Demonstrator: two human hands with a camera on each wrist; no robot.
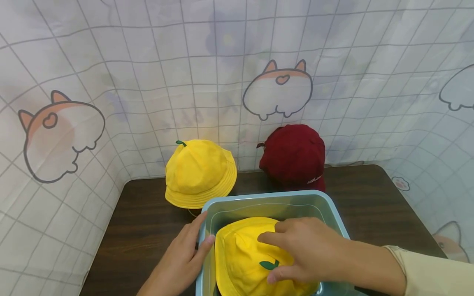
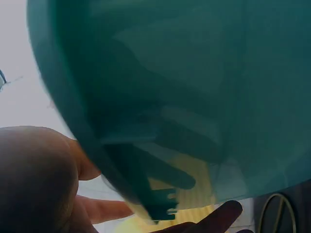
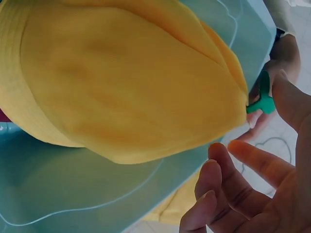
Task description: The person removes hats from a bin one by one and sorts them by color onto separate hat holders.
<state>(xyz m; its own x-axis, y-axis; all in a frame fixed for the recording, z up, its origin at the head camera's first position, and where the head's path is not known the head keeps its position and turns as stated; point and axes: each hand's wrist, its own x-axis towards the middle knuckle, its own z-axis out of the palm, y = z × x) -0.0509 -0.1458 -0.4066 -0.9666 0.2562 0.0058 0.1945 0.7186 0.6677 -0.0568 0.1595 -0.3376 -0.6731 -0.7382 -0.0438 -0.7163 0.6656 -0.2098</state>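
A yellow bucket hat with a green leaf tip lies crown up inside a light blue plastic basin. My left hand holds the basin's left side, thumb over the rim and fingers along the outer wall. In the left wrist view, the basin's wall fills most of the picture. Above the hat hovers my right hand, its fingers spread and slightly bent. The right wrist view shows a gap between these fingertips and the hat's crown; the thumb is close to the green leaf.
Behind the basin, another yellow bucket hat stands at the left and a dark red cap at the right. All rest on a dark wood table. A white checked curtain with cartoon animals hangs around the back and sides.
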